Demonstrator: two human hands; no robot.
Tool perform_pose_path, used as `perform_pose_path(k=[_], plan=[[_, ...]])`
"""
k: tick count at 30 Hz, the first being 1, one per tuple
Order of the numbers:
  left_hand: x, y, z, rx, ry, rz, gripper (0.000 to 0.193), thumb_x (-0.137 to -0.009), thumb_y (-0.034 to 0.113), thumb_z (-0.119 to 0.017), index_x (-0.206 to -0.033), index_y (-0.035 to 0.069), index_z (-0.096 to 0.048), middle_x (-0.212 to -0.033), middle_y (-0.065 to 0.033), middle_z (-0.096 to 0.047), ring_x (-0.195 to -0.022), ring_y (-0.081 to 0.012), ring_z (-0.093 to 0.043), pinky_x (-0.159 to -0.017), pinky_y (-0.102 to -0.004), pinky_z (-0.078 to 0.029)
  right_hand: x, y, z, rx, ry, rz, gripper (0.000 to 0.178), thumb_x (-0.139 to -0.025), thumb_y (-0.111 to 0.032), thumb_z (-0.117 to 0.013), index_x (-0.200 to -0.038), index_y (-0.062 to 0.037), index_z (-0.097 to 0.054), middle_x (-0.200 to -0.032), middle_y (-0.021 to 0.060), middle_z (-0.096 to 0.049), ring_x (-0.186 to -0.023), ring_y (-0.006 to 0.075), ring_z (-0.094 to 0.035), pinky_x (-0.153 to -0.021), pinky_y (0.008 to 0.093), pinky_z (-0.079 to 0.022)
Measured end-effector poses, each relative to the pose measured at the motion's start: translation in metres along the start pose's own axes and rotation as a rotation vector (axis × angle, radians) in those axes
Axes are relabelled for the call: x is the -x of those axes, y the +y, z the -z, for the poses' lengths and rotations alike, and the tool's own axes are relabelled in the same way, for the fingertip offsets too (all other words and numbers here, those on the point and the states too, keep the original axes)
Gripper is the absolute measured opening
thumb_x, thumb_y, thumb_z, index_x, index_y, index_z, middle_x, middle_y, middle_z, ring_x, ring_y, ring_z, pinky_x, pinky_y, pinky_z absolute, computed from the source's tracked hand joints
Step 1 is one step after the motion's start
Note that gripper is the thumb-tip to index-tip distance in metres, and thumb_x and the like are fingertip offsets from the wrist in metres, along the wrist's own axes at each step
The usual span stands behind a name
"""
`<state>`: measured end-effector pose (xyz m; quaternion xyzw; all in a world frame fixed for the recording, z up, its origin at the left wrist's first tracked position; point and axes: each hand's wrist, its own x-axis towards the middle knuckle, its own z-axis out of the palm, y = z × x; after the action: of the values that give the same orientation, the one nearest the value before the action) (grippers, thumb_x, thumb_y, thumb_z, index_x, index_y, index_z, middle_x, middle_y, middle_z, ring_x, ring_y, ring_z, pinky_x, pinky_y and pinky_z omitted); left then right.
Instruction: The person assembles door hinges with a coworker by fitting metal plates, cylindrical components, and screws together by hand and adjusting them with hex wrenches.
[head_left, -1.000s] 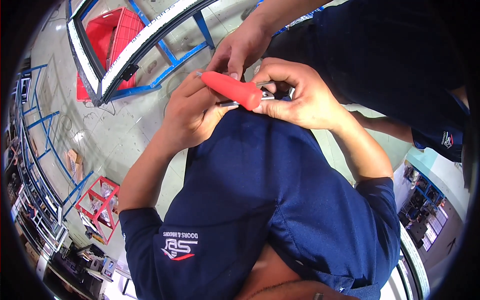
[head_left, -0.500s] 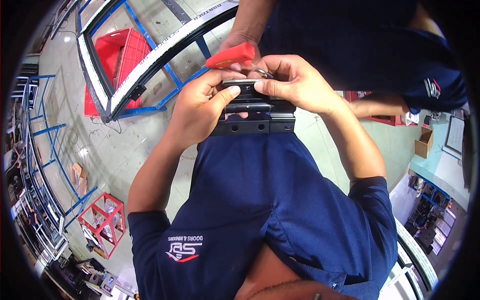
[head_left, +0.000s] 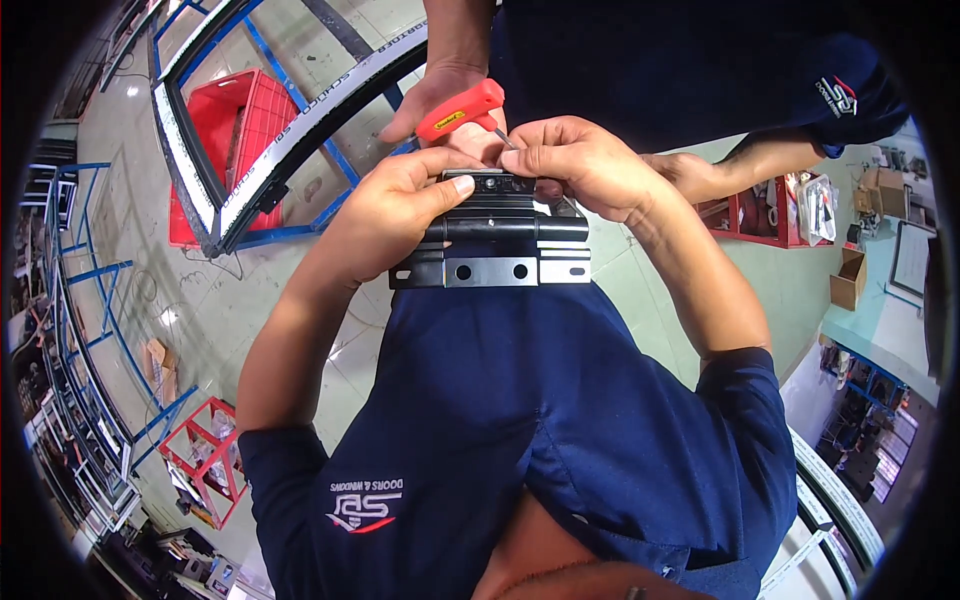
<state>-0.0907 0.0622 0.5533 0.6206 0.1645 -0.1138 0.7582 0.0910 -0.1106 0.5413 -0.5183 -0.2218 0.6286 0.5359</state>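
A black metal door hinge [head_left: 490, 230], with a barrel across its middle and a holed plate along its lower side, is held in front of my torso. My left hand [head_left: 395, 205] grips its upper left part, thumb on top. At its upper right, my right hand [head_left: 585, 165] is closed, thumb and forefinger pinching the thin shaft of a red-handled hex key [head_left: 458, 112]. The tool's handle slants up to the left above the hinge. Where its tip ends is hidden by my fingers. A co-worker's hand [head_left: 425, 100] is just behind the handle.
The co-worker in dark blue stands close opposite, another hand [head_left: 690, 178] at the right. A white-and-black window frame [head_left: 320, 105] rests on blue metal supports at the left, over a red crate [head_left: 262, 125]. A red rack [head_left: 205, 455] stands lower left; a cardboard box [head_left: 848, 280] sits at the right.
The hinge has tilted, so its holed plate faces up more fully. My right thumb has left the hinge's top edge for the hex key's shaft. The co-worker's hand has shifted left.
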Motion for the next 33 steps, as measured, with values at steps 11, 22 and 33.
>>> perform_pose_path(k=[11, 22, 33], plan=[[0.002, -0.019, -0.005, 0.018, -0.020, 0.024, 0.026, -0.105, 0.018, -0.057, -0.121, 0.001, -0.069, -0.096, -0.0007, -0.069, -0.083, -0.0064, -0.063, -0.073, -0.0246, -0.053, 0.008, 0.011, -0.009, 0.120, 0.025, -0.036, 0.028, -0.099, -0.034, -0.070, -0.087, -0.0095, -0.067, -0.071, -0.0083, -0.054, -0.060, 0.0028, -0.045, -0.055, 0.0199, -0.033], [0.006, -0.021, -0.007, 0.076, -0.040, 0.191, 0.028, -0.105, 0.019, -0.057, -0.126, 0.003, -0.065, -0.098, -0.0025, -0.068, -0.082, -0.0087, -0.064, -0.067, -0.0259, -0.055, 0.016, 0.035, -0.007, 0.343, 0.037, 0.045, 0.026, -0.096, -0.017, -0.073, -0.079, -0.0077, -0.056, -0.073, -0.0080, -0.053, -0.069, 0.0017, -0.045, -0.062, 0.0228, -0.038], [0.004, -0.026, -0.002, -0.140, -0.056, -0.197, 0.030, -0.106, 0.018, -0.053, -0.129, 0.002, -0.063, -0.113, -0.0016, -0.068, -0.091, -0.0101, -0.066, -0.076, -0.0269, -0.055, 0.019, 0.029, -0.005, -0.086, 0.046, -0.100, 0.025, -0.098, -0.023, -0.069, -0.079, -0.0096, -0.061, -0.069, -0.0071, -0.048, -0.061, 0.0043, -0.042, -0.062, 0.0215, -0.039]])
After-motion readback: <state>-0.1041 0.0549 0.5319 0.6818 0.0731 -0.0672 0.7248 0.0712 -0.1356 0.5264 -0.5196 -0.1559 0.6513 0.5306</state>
